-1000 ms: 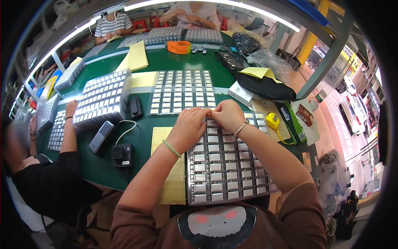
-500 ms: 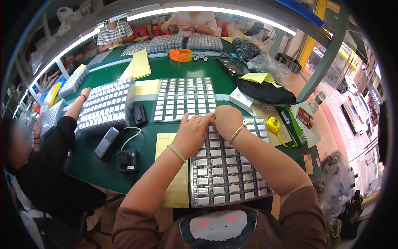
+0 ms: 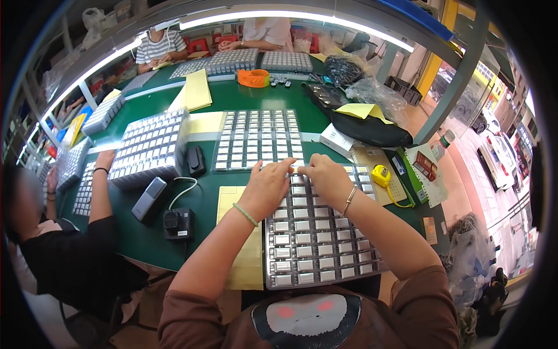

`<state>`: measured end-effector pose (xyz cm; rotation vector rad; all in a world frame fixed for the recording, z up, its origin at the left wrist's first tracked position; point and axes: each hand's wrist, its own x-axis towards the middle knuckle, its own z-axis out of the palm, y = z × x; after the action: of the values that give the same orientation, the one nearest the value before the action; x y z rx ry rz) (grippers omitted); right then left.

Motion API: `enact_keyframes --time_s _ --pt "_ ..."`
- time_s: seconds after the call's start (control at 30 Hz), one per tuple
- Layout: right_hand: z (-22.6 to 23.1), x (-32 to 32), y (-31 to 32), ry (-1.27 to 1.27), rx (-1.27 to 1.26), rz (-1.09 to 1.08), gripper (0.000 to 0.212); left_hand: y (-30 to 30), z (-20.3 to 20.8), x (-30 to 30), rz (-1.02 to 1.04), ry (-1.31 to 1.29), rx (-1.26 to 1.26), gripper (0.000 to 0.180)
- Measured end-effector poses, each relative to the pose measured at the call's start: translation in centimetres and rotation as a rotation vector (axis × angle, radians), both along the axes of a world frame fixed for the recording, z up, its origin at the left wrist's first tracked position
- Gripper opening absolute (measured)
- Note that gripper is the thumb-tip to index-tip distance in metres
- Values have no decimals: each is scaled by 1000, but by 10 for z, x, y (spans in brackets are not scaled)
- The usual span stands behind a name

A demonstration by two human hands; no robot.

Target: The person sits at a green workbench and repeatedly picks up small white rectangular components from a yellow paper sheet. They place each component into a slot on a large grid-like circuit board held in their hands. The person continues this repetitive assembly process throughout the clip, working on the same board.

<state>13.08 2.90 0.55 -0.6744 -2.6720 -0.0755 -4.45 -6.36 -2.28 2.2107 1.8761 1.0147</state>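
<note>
A clear plastic tray [image 3: 297, 278] filled with rows of small white-and-silver rectangular pieces lies before me. Over its far end, my left hand [image 3: 269, 185] is closed, thumb and fingers bent together. Close beside it, my right hand [image 3: 326, 181] is closed as well, its fingertips almost meeting the left ones. What the fingertips pinch, if anything, is too small and covered to make out. Just beyond my hands lies a second filled tray [image 3: 258, 139]. A yellow paper sheet [image 3: 244, 270] sticks out from under the near tray's left side.
At left stand a tall stack of filled trays [image 3: 148, 148], a grey power bank [image 3: 149, 196] and a black adapter [image 3: 178, 224]. A yellow tape measure [image 3: 381, 174], a white box [image 3: 337, 139] and a black bag [image 3: 372, 129] lie at right. A co-worker's arm [image 3: 102, 189] reaches in at left.
My hands have drawn slightly apart; the right one has turned and lowered its knuckles. The co-worker at left has pulled an arm back nearer, beside another tray.
</note>
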Motion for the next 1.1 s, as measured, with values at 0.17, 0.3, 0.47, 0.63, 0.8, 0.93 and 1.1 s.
enact_keyframes --time_s 0.17,0.3,0.47,0.63,0.8,0.93,1.1 --pt "6 0 6 -28 -35 44 24 -6 16 -13 -17 -225 -12 45" --pt "6 0 12 130 -36 2 21 -39 18 -61 161 -196 114 44" --pt "16 -16 5 271 -158 123 16 -73 -30 -86 498 183 -299 66" --pt "14 -53 -14 216 -286 236 15 -67 -27 -98 482 -206 -356 51" --pt "-6 -99 -37 166 -312 281 15 -69 -43 -104 283 -874 -187 24" --pt "-13 -116 -44 191 -314 269 19 -70 -33 -92 97 -1252 -42 17" --pt "-11 -117 -49 235 -322 281 21 -67 -40 -87 94 -1355 59 19"
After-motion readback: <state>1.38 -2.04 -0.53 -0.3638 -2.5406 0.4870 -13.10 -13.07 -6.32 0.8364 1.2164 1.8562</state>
